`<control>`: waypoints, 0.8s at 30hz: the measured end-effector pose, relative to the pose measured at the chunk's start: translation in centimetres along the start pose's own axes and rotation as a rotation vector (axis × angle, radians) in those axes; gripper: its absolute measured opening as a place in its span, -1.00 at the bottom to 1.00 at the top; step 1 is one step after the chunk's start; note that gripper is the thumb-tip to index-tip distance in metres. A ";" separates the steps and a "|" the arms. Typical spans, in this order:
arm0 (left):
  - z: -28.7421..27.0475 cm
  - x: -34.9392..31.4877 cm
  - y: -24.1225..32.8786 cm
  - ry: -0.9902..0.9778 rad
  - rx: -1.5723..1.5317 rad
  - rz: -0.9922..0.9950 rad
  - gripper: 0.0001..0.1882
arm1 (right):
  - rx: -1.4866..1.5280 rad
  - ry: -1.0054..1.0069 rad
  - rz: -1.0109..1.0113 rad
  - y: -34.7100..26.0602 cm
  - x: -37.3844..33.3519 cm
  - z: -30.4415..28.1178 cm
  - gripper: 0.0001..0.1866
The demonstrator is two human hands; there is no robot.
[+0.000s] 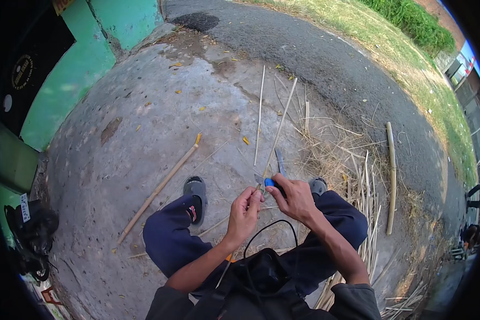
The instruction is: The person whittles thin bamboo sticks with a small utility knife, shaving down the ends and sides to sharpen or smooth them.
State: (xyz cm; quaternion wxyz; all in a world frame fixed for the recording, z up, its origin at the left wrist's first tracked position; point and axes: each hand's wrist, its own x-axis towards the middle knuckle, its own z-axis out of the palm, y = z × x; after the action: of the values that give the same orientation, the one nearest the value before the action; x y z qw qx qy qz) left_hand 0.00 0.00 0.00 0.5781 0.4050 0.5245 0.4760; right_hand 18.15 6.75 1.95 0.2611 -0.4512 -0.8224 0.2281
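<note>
My left hand (244,212) is closed, pinching the end of a thin bamboo strip (258,187) between thumb and fingers. Close beside it, my right hand (293,200) is wrapped round a blue handle (270,183). A dark blade (280,161) shows just beyond the right knuckles; its join with the handle is hidden. The two hands almost meet between my knees, over the concrete. Two long pale bamboo strips (260,117) lie on the ground ahead of them, one reaching down near the blue handle.
Fibrous shavings (333,141) and a heap of split bamboo strips (369,213) lie to my right, with a bamboo pole (391,178) beyond. Another pole (160,186) rests by my left foot. A motorcycle (32,234) stands at far left near a green wall (72,96).
</note>
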 end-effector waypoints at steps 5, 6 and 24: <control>0.1 0.0 0.3 0.061 0.088 0.116 -0.69 | 0.003 0.030 0.006 0.1 0.4 0.3 -0.70; 0.0 0.0 0.3 0.061 0.089 0.115 -0.69 | 0.004 0.030 0.007 -0.1 0.4 0.2 -0.70; -0.3 -0.6 0.3 -0.067 -0.097 0.018 -0.73 | 0.059 -0.030 -0.061 0.5 -0.3 -1.1 -0.71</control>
State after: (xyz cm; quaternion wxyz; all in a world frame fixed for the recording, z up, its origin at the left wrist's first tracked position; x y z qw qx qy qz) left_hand -0.29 -0.54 0.38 0.6100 0.3967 0.4776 0.4923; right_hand 19.26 6.89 2.43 0.2687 -0.4143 -0.8326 0.2510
